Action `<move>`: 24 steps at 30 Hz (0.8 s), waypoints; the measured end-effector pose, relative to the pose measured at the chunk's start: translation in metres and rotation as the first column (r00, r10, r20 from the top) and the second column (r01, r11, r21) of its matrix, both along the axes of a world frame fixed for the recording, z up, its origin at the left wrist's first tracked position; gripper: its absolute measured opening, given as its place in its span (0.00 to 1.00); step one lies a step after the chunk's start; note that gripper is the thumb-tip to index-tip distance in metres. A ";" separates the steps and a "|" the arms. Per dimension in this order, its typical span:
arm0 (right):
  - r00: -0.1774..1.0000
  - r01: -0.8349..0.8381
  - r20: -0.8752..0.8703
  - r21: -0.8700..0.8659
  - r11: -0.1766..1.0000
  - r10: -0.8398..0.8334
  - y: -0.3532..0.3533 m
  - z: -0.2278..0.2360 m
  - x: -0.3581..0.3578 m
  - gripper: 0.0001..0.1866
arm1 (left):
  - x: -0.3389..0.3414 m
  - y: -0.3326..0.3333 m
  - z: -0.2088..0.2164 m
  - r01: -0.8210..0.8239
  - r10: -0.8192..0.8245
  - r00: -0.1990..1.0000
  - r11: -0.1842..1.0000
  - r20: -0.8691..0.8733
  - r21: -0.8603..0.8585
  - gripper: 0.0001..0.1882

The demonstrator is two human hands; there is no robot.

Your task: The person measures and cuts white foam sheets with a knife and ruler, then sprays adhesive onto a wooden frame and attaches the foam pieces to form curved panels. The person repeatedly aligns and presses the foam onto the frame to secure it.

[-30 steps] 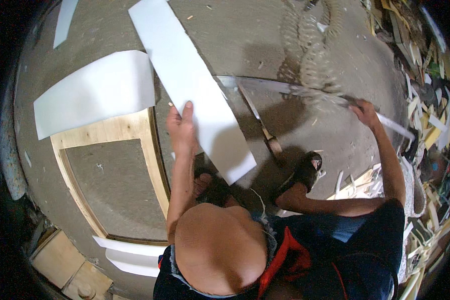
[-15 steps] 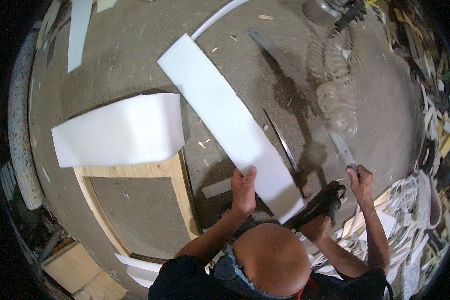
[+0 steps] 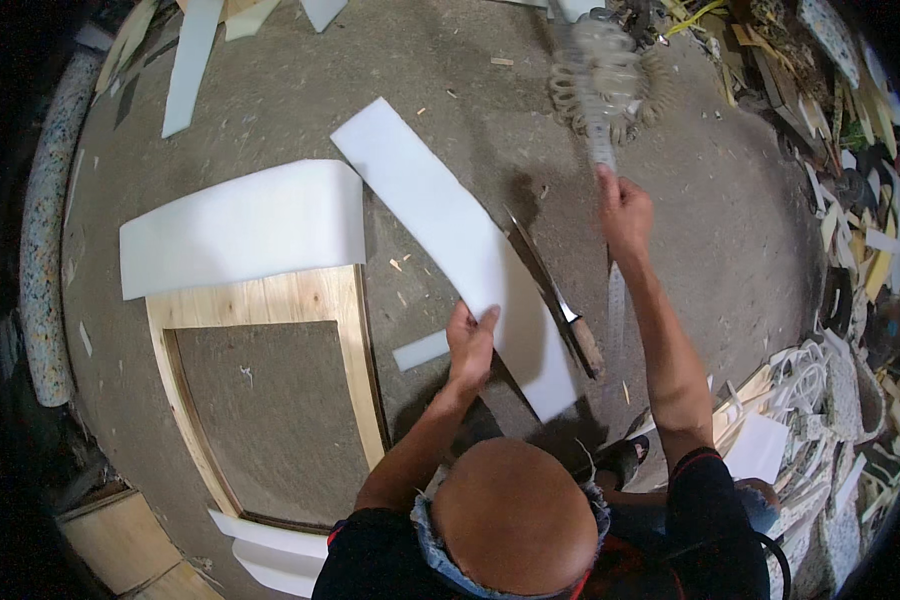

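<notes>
My left hand [image 3: 472, 345] grips the left edge of a long white foam strip [image 3: 440, 215], thumb on top, near its lower end. The strip slants from upper left to lower right. My right hand [image 3: 627, 218], out in front and closed, holds a long ruler [image 3: 616, 290] that shows above and below the fist. Motion blurs the ruler. Between the strip and the ruler, a long-bladed knife with a wooden handle [image 3: 589, 344] lies on the floor. A smaller white foam piece [image 3: 422, 350] lies beside my left hand.
At left, a wooden frame [image 3: 360, 345] lies with a wide white foam piece [image 3: 250, 225] across its far end. A coiled clear hose [image 3: 615, 80] lies at the far right. Scraps [image 3: 785, 400] pile along the right side. A speckled foam roll [image 3: 50, 240] lines the left.
My right hand has moved forward and left with the ruler, away from beside my foot. My left hand stays on the foam strip, which has turned slightly. The view has shifted.
</notes>
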State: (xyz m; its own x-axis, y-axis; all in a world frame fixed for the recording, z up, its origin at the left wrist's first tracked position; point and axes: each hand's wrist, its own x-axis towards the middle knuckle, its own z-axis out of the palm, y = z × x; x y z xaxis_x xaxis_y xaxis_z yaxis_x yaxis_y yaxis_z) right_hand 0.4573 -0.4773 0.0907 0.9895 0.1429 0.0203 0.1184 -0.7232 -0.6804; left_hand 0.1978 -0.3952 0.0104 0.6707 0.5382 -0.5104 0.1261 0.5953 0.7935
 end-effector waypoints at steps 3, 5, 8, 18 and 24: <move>0.988 0.019 -0.152 0.131 0.991 0.001 -0.034 0.025 -0.012 0.27 | 0.038 0.024 -0.010 -0.051 0.058 0.996 0.992 -0.065 0.116 0.14; 0.915 0.070 -0.395 0.344 0.936 0.077 -0.051 0.040 -0.025 0.26 | 0.057 0.046 -0.020 -0.045 0.063 0.986 0.992 -0.153 0.116 0.14; 0.779 0.116 -0.575 0.525 0.843 0.251 -0.040 0.041 -0.038 0.24 | 0.062 0.073 -0.030 -0.119 0.133 0.957 0.991 -0.256 0.068 0.17; 0.964 -0.202 -0.161 0.067 0.977 0.210 0.082 -0.047 -0.131 0.24 | 0.043 0.095 0.012 0.254 0.119 0.854 0.754 -0.507 0.606 0.24; 0.949 -0.243 -0.211 -0.010 0.970 0.235 0.106 -0.070 -0.133 0.22 | 0.038 0.118 0.051 0.523 0.101 0.779 0.440 -0.619 0.730 0.20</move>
State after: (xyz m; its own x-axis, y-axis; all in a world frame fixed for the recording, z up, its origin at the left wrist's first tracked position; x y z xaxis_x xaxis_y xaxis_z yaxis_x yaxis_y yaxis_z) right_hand 0.3245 -0.3715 0.0207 0.9082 0.3727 -0.1905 0.1500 -0.7148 -0.6831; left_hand 0.2353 -0.2777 0.0616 0.6272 0.7601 -0.1699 0.6841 -0.4334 0.5867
